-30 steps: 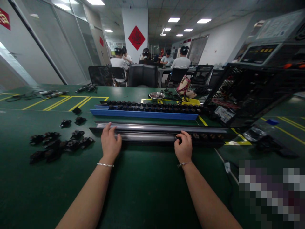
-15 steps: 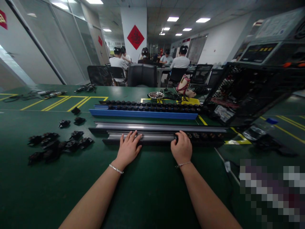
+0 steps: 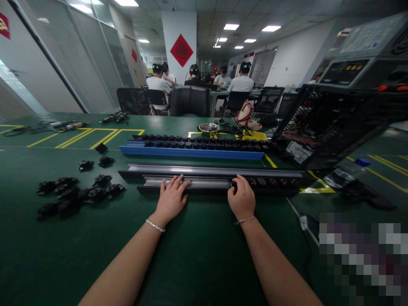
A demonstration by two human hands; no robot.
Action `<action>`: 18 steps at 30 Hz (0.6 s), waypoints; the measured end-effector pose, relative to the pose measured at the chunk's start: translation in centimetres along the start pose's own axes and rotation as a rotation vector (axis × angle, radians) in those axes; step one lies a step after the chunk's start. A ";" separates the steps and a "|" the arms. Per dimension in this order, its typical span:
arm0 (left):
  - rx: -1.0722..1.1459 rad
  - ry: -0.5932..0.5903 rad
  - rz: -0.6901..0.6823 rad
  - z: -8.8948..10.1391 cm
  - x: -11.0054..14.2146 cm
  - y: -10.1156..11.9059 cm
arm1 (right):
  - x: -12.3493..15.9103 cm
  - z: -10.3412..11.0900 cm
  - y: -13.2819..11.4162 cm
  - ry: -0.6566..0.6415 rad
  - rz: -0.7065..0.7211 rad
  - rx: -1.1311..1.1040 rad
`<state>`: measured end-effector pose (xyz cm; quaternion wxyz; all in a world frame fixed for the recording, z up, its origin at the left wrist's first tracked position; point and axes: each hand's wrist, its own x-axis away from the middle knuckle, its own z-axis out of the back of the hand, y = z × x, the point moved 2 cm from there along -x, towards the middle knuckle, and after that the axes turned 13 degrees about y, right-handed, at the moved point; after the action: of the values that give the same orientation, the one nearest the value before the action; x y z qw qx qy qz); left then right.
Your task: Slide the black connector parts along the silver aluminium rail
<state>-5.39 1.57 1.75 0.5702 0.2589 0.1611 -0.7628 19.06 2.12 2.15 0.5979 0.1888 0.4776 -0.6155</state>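
My left hand (image 3: 172, 199) lies with fingers spread on the near rail (image 3: 207, 183), a long silver and black metal channel. Curled around a small black part (image 3: 234, 184) in that same channel is my right hand (image 3: 241, 199); the fingers partly cover the part. To the right of it, several black parts (image 3: 270, 182) with brownish tops sit in a row inside the channel. A second silver and black rail (image 3: 210, 170) lies parallel just behind. On the left of the table, many loose black parts (image 3: 68, 193) form a scattered pile.
Farther back, a blue rail (image 3: 191, 152) holds rows of black parts. Behind it stand a round metal dish (image 3: 208, 127) and a yellow object (image 3: 255, 135). An open computer case (image 3: 318, 123) rises at the right, near a clear plastic bottle (image 3: 346, 174). Cables lie at the left back.
My right hand has shifted very slightly left along the near rail, with the small black part at its fingers. My left hand stays in place.
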 end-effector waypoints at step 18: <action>-0.005 -0.003 -0.001 -0.1 0.1 0.0 | -0.1 0.4 -0.7 -0.050 0.033 0.207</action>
<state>-5.36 1.57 1.61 0.5706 0.2560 0.1624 -0.7632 18.62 1.73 2.69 0.5969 0.2420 0.3933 -0.6561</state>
